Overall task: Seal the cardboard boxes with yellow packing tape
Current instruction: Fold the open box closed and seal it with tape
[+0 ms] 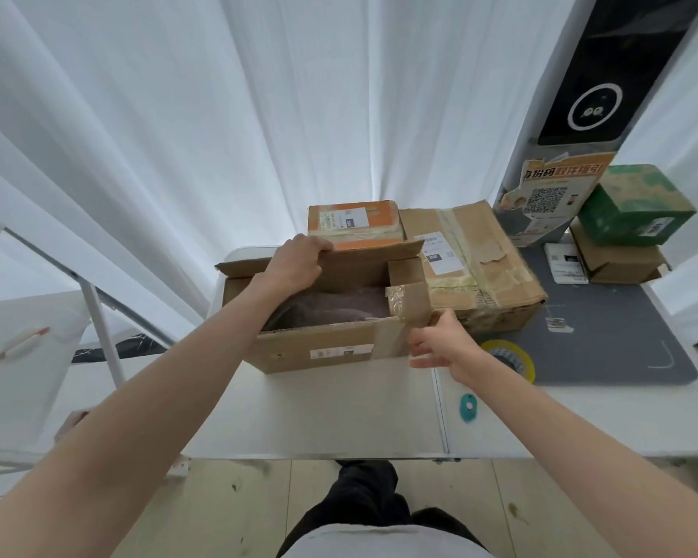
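An open cardboard box (319, 348) stands on the white table (319, 412), with grey cloth inside. My left hand (295, 261) grips the top edge of its far flap. My right hand (440, 342) pinches the taped right side flap at the box's near right corner, the other fingers spread. A roll of yellow packing tape (518, 358) lies flat on the table just right of my right wrist, partly hidden by it.
Behind the open box sit an orange box (355, 223) and a large taped carton (480, 267). A green box (637, 203) rests on a brown one at the far right, on a grey mat (605, 336). A teal cutter (468, 407) lies near the table seam.
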A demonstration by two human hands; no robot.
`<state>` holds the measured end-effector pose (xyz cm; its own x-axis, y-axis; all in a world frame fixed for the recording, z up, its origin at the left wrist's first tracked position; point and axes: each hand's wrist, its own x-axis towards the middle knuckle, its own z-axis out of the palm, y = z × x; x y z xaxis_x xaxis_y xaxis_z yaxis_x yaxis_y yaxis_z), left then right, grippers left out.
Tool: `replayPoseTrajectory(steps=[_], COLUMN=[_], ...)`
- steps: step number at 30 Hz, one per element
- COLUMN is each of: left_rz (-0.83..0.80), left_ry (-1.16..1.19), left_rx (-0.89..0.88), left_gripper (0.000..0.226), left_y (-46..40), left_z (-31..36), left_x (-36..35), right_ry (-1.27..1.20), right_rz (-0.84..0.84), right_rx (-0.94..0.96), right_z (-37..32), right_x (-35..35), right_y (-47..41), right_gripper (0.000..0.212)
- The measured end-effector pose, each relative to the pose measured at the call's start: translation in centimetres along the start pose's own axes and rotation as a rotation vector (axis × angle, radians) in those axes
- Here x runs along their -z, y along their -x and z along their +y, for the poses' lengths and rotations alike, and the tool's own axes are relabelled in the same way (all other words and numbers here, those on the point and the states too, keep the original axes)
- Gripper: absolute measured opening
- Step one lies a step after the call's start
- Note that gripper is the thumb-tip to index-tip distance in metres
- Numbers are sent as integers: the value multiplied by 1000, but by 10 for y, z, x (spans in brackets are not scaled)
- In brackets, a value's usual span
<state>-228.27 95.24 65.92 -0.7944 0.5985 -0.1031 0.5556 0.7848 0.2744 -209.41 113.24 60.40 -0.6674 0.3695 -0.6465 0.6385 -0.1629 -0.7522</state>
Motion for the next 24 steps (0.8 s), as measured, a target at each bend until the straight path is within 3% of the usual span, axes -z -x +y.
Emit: replayPoseTrajectory(steps=[2, 5, 6, 8, 10, 13, 17, 21, 24], left_rz=[105, 356, 385, 293, 109, -229, -544, -654, -552], left_ry=[-48, -205, -172, -91, 11, -28, -161, -269, -189], left_rx=[-35, -165, -237, -371, -276, -23, -28, 66, 106], left_gripper=[39, 41, 37, 30, 25, 72, 62, 50, 52], left_y=[1, 11, 15, 22, 25, 18, 14, 12, 6], left_z=[-4, -9, -11, -15, -20, -36, -56, -63, -64], left_x=[-12, -32, -38, -48, -55, -61, -86, -110, -123], right_ry=[184, 358, 384, 439, 532, 726, 1175, 1279, 1308], right_rz=[159, 337, 328, 221, 116, 26, -1, -40, -47], right_rx=[145, 620, 774, 932, 951, 908, 845, 834, 877], right_z=[-5, -16, -20, -26, -28, -26, -17, -6, 1], right_x=[-2, -5, -8, -14, -22, -30, -37, -37, -33], right_y=[-5, -11, -13, -19, -24, -34, -40, -41, -41], right_gripper=[60, 40, 28, 13, 14, 26, 24, 28, 31])
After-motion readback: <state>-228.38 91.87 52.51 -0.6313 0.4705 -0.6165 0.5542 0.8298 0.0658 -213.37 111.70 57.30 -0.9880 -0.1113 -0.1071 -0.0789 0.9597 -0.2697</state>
